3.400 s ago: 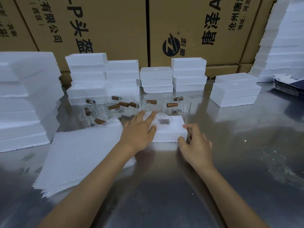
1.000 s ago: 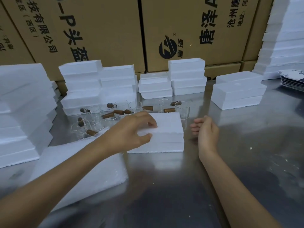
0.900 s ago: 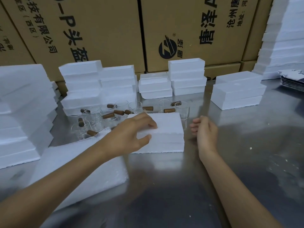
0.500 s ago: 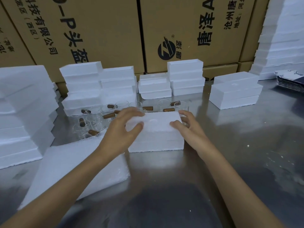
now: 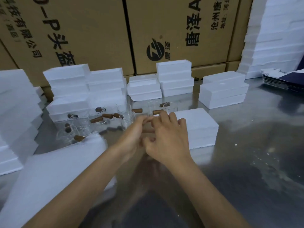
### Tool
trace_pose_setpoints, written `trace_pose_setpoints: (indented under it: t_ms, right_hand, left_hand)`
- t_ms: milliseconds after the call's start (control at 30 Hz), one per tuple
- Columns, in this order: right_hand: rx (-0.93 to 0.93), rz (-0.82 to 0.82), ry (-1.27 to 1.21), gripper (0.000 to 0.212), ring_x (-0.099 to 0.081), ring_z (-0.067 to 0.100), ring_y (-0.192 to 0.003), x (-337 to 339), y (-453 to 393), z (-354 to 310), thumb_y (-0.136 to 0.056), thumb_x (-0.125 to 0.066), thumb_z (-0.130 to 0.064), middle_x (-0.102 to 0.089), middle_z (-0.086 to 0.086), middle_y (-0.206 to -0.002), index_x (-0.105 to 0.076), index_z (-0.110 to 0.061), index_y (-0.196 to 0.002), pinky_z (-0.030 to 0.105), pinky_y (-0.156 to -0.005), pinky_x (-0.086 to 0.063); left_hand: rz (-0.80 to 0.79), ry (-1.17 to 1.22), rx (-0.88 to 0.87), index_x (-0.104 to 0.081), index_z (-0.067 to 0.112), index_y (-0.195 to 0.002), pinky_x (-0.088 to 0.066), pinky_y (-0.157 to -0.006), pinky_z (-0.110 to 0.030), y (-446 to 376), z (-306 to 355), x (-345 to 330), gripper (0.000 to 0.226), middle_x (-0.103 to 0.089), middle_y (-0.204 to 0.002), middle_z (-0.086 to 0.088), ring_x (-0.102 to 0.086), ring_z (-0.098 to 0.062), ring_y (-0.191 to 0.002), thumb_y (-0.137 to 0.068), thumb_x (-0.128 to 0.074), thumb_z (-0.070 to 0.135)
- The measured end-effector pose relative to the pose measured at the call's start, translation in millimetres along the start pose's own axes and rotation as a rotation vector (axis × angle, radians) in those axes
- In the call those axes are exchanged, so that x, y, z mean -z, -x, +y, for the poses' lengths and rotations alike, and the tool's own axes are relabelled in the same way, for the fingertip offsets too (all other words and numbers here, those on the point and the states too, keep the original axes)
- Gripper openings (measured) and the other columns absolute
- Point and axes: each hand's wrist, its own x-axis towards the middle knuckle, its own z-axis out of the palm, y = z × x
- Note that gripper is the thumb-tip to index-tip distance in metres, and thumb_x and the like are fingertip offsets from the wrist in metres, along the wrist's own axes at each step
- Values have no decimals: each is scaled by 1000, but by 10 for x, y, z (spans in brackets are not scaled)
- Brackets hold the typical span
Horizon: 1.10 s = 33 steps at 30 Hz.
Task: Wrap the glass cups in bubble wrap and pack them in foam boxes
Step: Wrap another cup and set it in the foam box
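The closed foam box (image 5: pixel 195 127) lies on the desk (image 5: pixel 246 170) just right of centre, lid seated, so one pack looks finished. The unwrapped cups (image 5: pixel 126 119), clear glass with brown handles, stand clustered at about 11 o'clock from the box, between it and the stacked boxes (image 5: pixel 85 89) behind. The bubble wrap (image 5: pixel 54 170), a white pile of sheets, lies at 8 o'clock from the box, its near corner under the left forearm. Both hands meet at the box's left end: the left hand (image 5: pixel 131 139) has its fingers drawn together and pointing toward the cups, the right hand (image 5: pixel 166 139) curls loosely over it with knuckles up; whether either pinches anything I cannot tell, since motion blur and the overlap hide the fingertips, and nothing shows between them. My reading is that the step in hand lies between packs, reaching for the next cup. The next move calls for lifting one cup clear of its neighbours by the rim or handle without knocking the others, then setting it on the top sheet at 8 o'clock. More finished boxes (image 5: pixel 223 89) sit at 1 o'clock.
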Motion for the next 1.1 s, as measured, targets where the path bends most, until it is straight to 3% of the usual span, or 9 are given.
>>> trace_pose_setpoints:
  t_ms: [100,233,333,467,633,767,900,1000,1100]
  right_hand:
    - [-97,8,53,56,-41,22,-122,-41,-74,318,-80,-63,-34,-48,0,-131,-46,-24,-133,41,-98,-27]
    - [-298,26,87,61,-38,22,-131,-68,-153,701,-81,-65,-22,-45,0,-137,-43,-23,-138,43,-111,-19]
    - [-353,68,81,60,-34,20,-136,-136,-150,905,-84,-62,-18,-42,-1,-144,-43,-22,-140,42,-110,-22]
    - [-409,20,36,72,-10,19,-151,-250,-166,999,-90,-56,-25,-19,1,-163,-24,-22,-154,44,-116,-18]
    - [-427,39,-123,77,4,16,-153,-331,-231,1090,-89,-54,-19,-6,0,-167,-18,-22,-157,41,-121,-15]
    - [-427,73,-205,74,7,13,-153,-386,-253,1184,-92,-53,-14,-5,-3,-167,-18,-24,-157,39,-122,-13]
    - [-408,88,-275,70,9,10,-152,-409,-285,1257,-95,-51,-12,-4,-5,-167,-20,-24,-157,42,-122,-16]
    - [-403,68,-309,71,14,9,-152,-382,-273,1310,-97,-52,-14,4,-8,-167,-18,-26,-158,47,-123,-20]
    - [-332,107,-161,72,18,14,-151,-377,-266,1238,-94,-56,-21,9,-4,-167,-22,-27,-157,46,-124,0]
  left_hand:
    - [-103,132,69,-68,17,-121,-56,-62,-32,-191,22,-152,42,-57,-109,-18,-59,-22,-78,-103,-36,37]
    - [-174,136,47,-65,22,-128,-56,-64,-27,-390,-39,-533,37,-49,-100,-15,-63,-16,-68,-103,-41,36]
    - [-163,96,28,-61,22,-128,-55,-75,-26,-548,-76,-812,36,-49,-99,-7,-61,-17,-86,-99,-52,41]
    - [-185,-33,40,-50,20,-142,-47,-105,-35,-727,-44,-1059,56,-51,-135,-9,-53,-20,-127,-98,-49,55]
    - [-188,-95,10,-54,27,-137,-35,-116,-42,-840,49,-1223,49,-50,-144,-4,-48,-18,-132,-100,-41,56]
    - [-219,-93,18,-59,33,-115,-34,-117,-42,-850,79,-1262,34,-51,-141,-2,-49,-19,-130,-100,-40,58]
    - [-246,-26,8,-49,32,-140,-36,-114,-36,-843,40,-1244,47,-44,-148,1,-45,-19,-135,-100,-41,56]
    - [-229,-15,38,-51,34,-125,-49,-81,-25,-759,44,-1183,30,-52,-120,4,-58,-10,-102,-101,-43,49]
    - [-191,-82,-3,-58,25,-115,-51,-81,-27,-672,58,-1067,24,-58,-102,5,-62,-12,-95,-102,-45,40]
